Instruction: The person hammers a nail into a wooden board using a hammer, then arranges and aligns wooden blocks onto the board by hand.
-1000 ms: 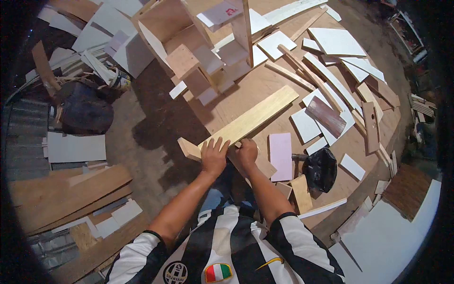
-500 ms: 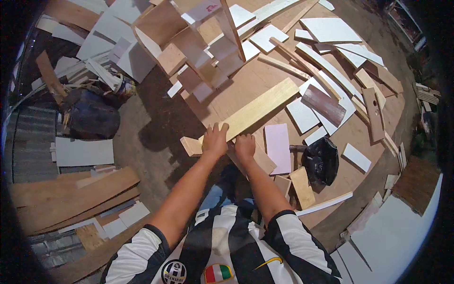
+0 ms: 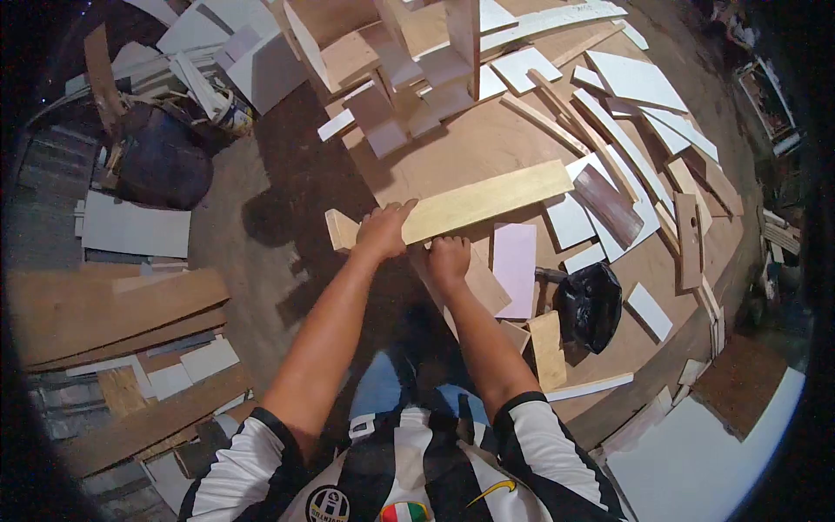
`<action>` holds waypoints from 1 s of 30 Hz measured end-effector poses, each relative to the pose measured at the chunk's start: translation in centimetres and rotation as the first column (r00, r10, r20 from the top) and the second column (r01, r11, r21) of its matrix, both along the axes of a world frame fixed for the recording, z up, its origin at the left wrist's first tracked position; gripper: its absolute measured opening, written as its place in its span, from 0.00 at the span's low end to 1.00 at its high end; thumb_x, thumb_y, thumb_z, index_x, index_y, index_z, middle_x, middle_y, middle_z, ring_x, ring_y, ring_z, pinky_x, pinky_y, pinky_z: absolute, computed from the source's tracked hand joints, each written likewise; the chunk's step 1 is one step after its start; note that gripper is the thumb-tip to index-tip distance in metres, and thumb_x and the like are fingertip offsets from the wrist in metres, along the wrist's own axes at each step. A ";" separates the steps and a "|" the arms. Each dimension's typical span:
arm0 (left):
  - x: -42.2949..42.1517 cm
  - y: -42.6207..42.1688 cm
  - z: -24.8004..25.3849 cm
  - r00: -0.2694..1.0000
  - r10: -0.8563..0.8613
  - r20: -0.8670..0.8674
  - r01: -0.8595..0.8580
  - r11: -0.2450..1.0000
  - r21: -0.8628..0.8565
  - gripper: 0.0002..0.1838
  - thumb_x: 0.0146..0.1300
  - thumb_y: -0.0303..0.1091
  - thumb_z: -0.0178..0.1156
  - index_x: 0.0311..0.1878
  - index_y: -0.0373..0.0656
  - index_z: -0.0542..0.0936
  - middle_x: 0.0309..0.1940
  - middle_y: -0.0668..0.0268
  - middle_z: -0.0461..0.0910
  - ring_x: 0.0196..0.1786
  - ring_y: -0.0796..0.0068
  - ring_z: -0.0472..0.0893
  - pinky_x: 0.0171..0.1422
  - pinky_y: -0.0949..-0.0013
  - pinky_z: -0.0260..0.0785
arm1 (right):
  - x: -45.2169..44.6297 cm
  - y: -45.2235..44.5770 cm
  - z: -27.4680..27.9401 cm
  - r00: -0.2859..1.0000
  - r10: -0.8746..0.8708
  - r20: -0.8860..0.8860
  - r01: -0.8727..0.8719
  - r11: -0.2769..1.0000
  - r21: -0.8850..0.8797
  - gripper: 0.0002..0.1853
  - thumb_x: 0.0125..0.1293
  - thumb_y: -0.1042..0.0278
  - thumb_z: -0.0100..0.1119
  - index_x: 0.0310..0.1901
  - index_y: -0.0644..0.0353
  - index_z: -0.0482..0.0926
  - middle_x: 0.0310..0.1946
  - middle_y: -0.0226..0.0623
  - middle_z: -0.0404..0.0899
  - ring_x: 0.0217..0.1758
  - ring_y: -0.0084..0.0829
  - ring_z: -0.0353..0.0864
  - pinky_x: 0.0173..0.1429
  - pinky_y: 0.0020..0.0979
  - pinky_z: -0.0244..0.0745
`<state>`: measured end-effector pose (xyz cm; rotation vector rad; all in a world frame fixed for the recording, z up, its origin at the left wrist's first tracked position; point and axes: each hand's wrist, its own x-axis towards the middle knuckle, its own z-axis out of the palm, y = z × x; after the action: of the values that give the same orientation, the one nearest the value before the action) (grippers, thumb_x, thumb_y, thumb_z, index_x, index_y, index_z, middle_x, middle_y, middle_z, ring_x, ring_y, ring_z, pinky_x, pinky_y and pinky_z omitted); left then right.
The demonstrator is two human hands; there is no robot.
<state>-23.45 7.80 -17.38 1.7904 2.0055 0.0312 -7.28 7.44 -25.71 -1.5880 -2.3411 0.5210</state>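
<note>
A long pale wooden board lies slantwise over the near edge of the work table, with a short upright wooden piece at its left end. My left hand wraps over the board close to that end, fingers across its top. Beside it, at the board's near edge, my right hand is curled closed; what its fingers hold is hidden. A brown wood offcut lies just right of my right hand, and a pink-white panel is beyond that.
A wooden shelf unit with compartments stands at the table's far left. White panels and strips cover the right side. A black plastic bag sits near a handle-like piece. Boards are stacked at left; a dark container stands behind.
The view has shifted, and the board now lies at a flatter angle. Both hands stay at about the same places on it, with my left fingers turned more to the right.
</note>
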 end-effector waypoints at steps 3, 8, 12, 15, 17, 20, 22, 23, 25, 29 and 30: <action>0.3 -0.2 1.1 0.999 -0.021 -0.037 0.021 1.000 -0.004 0.43 0.53 0.30 0.69 0.75 0.54 0.68 0.66 0.58 0.77 0.66 0.48 0.77 0.68 0.45 0.70 | -0.3 -0.2 -0.2 1.000 -0.007 0.025 0.007 1.000 -0.006 0.21 0.59 0.45 0.67 0.38 0.57 0.89 0.34 0.41 0.88 0.46 0.42 0.83 0.59 0.45 0.69; 0.8 -0.1 -1.4 0.998 0.026 0.056 -0.034 0.990 0.134 0.43 0.51 0.34 0.73 0.73 0.46 0.70 0.64 0.53 0.77 0.64 0.47 0.79 0.67 0.48 0.72 | -0.7 -1.4 -2.0 0.996 -0.044 -0.075 0.056 0.984 0.171 0.15 0.58 0.51 0.67 0.36 0.54 0.90 0.32 0.38 0.88 0.46 0.40 0.82 0.62 0.45 0.67; 2.5 -1.4 0.7 0.994 0.109 0.012 -0.109 0.984 0.138 0.41 0.51 0.32 0.70 0.72 0.44 0.71 0.65 0.51 0.74 0.63 0.43 0.79 0.66 0.47 0.72 | -0.1 -1.8 -2.7 0.999 -0.004 -0.046 0.015 0.973 0.232 0.10 0.57 0.55 0.66 0.31 0.51 0.90 0.30 0.36 0.88 0.43 0.38 0.83 0.61 0.45 0.68; 2.2 -1.8 -0.5 0.996 0.090 0.004 -0.089 0.976 0.198 0.40 0.51 0.32 0.70 0.71 0.43 0.72 0.63 0.48 0.73 0.63 0.41 0.78 0.67 0.48 0.72 | -0.1 -1.7 -3.4 0.997 0.036 0.071 -0.055 0.956 0.289 0.09 0.59 0.57 0.64 0.28 0.49 0.89 0.29 0.34 0.88 0.41 0.37 0.83 0.59 0.43 0.68; 2.3 -2.1 -0.9 0.993 0.113 0.039 -0.118 0.974 0.196 0.39 0.52 0.31 0.70 0.71 0.42 0.72 0.63 0.48 0.73 0.63 0.42 0.78 0.68 0.48 0.72 | -0.2 -2.0 -3.8 1.000 0.025 -0.008 -0.022 0.956 0.294 0.14 0.58 0.52 0.67 0.26 0.54 0.88 0.27 0.38 0.86 0.39 0.41 0.83 0.59 0.43 0.69; 2.6 -1.6 -1.2 0.986 0.139 0.092 -0.153 0.973 0.175 0.43 0.49 0.35 0.74 0.71 0.38 0.71 0.63 0.47 0.73 0.65 0.43 0.76 0.69 0.50 0.72 | -0.2 -1.5 -5.0 0.998 -0.003 -0.062 0.022 0.951 0.310 0.19 0.56 0.48 0.69 0.25 0.58 0.87 0.25 0.43 0.85 0.38 0.44 0.82 0.58 0.43 0.70; 2.6 -1.4 -1.8 0.984 0.145 0.107 -0.160 0.976 0.151 0.48 0.46 0.38 0.78 0.72 0.35 0.69 0.64 0.45 0.73 0.67 0.42 0.75 0.70 0.51 0.72 | -0.1 -1.3 -4.8 0.999 -0.020 -0.039 0.032 0.948 0.318 0.18 0.55 0.50 0.69 0.25 0.58 0.87 0.26 0.43 0.85 0.38 0.43 0.82 0.58 0.42 0.69; 2.5 -1.2 -2.2 0.982 0.143 0.122 -0.163 0.970 0.179 0.48 0.46 0.39 0.78 0.72 0.35 0.69 0.63 0.45 0.73 0.66 0.42 0.76 0.70 0.51 0.72 | 0.0 -1.2 -4.6 0.999 -0.042 -0.030 0.049 0.941 0.335 0.11 0.56 0.58 0.65 0.25 0.55 0.87 0.26 0.39 0.86 0.38 0.40 0.83 0.56 0.42 0.70; 2.6 -1.1 -2.3 0.981 0.140 0.137 -0.166 0.965 0.202 0.48 0.46 0.39 0.78 0.72 0.35 0.70 0.63 0.45 0.73 0.66 0.42 0.76 0.70 0.51 0.72 | 0.2 -1.1 -4.1 0.998 -0.064 -0.020 0.067 0.935 0.349 0.08 0.58 0.65 0.61 0.25 0.51 0.87 0.26 0.34 0.87 0.39 0.37 0.83 0.55 0.41 0.70; 2.3 -0.9 -1.6 0.996 0.066 0.062 -0.076 0.981 0.180 0.49 0.45 0.38 0.78 0.72 0.35 0.70 0.62 0.45 0.74 0.65 0.42 0.76 0.70 0.52 0.72 | 0.2 -1.2 -3.7 0.998 -0.059 -0.015 0.061 0.950 0.306 0.09 0.58 0.66 0.61 0.24 0.53 0.87 0.27 0.37 0.87 0.40 0.38 0.83 0.54 0.42 0.71; 2.4 -0.9 -1.0 0.997 0.052 0.053 -0.060 0.987 0.152 0.49 0.44 0.38 0.78 0.72 0.36 0.69 0.63 0.45 0.74 0.65 0.43 0.76 0.70 0.53 0.72 | 0.2 -1.1 -3.8 0.998 -0.061 0.003 0.058 0.960 0.275 0.09 0.58 0.66 0.61 0.24 0.53 0.87 0.28 0.38 0.87 0.40 0.38 0.83 0.54 0.42 0.71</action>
<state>-21.08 6.87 -18.43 1.8059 2.0673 0.2512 -7.05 6.31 -29.49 -1.5278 -2.2492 0.1630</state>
